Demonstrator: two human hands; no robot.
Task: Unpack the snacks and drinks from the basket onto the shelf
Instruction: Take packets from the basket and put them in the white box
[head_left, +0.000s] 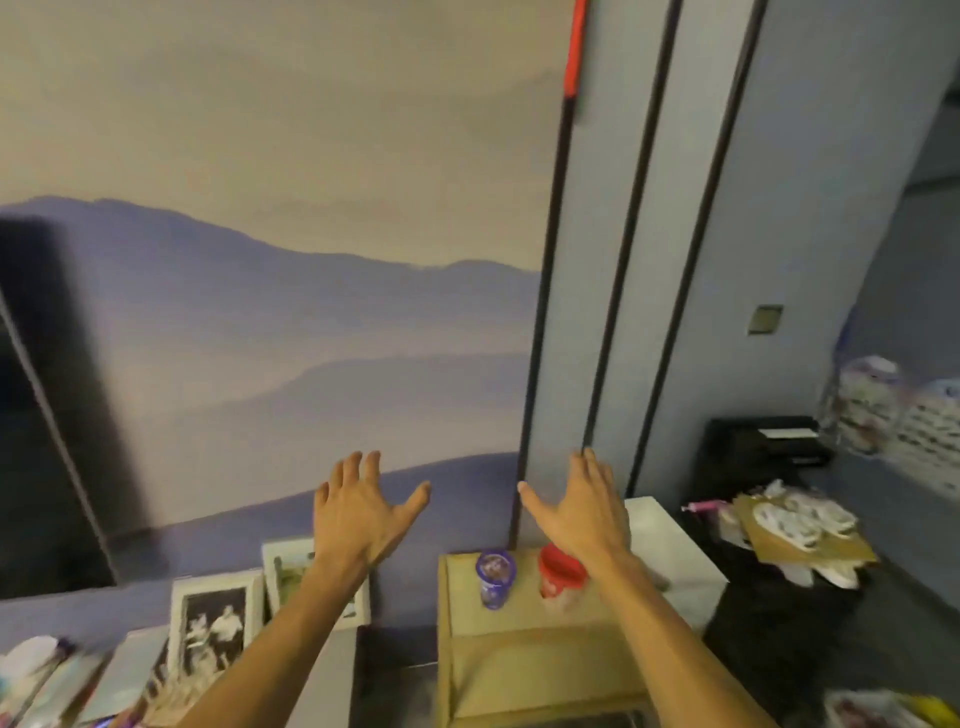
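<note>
Facing me is a wall mural (260, 312) of hazy blue mountains under a beige sky. To my right stand grey panels (587, 260) split by black vertical strips (625, 260), with a switch plate (764, 319) farther right. The light is dim.

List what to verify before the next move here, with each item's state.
1. Left hand free: ok, fingers spread, holding nothing.
2. Right hand free: ok, open, holding nothing.
3. Purple cup upright on the shelf: ok.
4. Red-lid cup upright on the shelf: ok, though the right wrist hides part of it.
5. Room left on the shelf: ok, bare top in front of the cups.
6. Basket within reach: cannot tell, no basket shows in this view.
</note>
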